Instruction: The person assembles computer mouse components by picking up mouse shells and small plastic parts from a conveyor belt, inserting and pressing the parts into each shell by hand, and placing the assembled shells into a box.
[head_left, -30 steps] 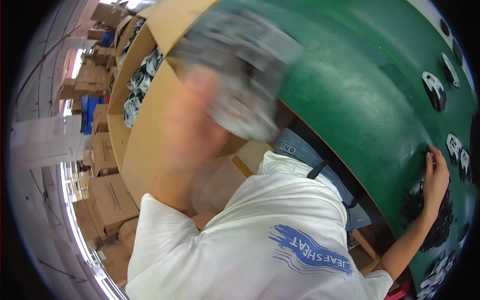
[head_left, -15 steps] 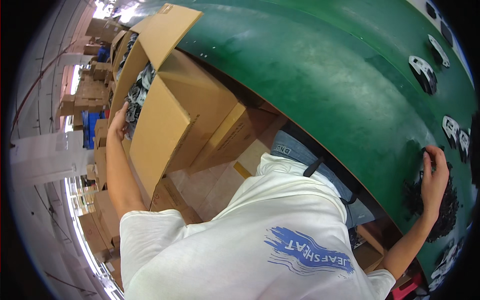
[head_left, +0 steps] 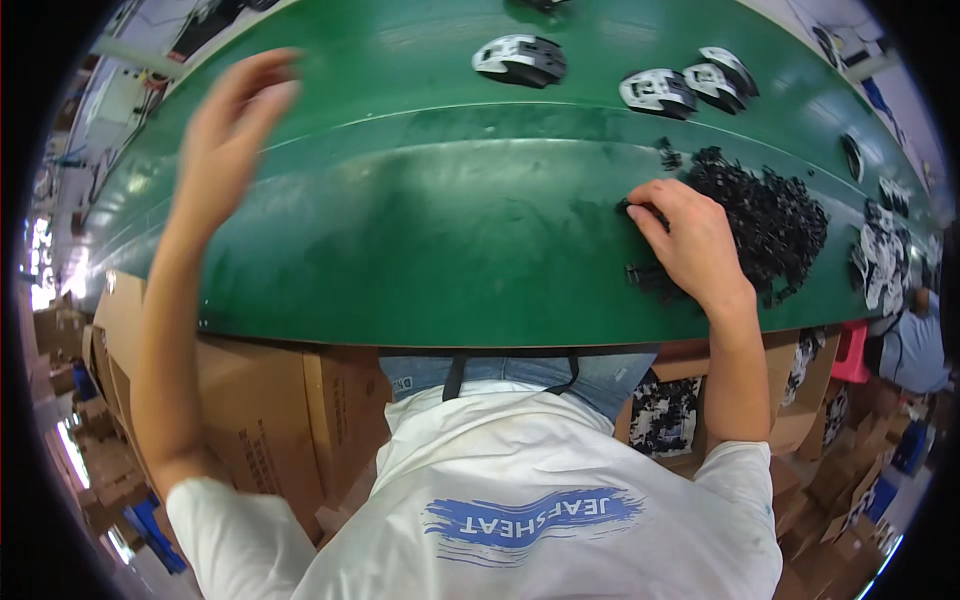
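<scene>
My right hand [head_left: 690, 235] is at the left side of a heap of small black plastic parts [head_left: 765, 225] on the green table. Its thumb and forefinger pinch one small black plastic part [head_left: 626, 206], mostly hidden by the fingertips. My left hand [head_left: 230, 135], smeared by motion, is raised over the left part of the table. A gap shows between its thumb and fingers, and I see nothing in it. Beyond the heap lie white-and-black plastic shells [head_left: 658, 92], and another shell [head_left: 519, 61] is farther left.
The green table [head_left: 420, 240] runs across in front of me. Cardboard boxes [head_left: 255, 420] stand below its edge at left, and a box of parts [head_left: 665, 415] at right. More shells [head_left: 880, 255] are piled far right, near another person [head_left: 915, 345] and a red stool [head_left: 850, 352].
My left hand has left the open box of shells and come up over the table. My view has turned from the box toward the table. My right hand stays beside the heap, fingers pinched.
</scene>
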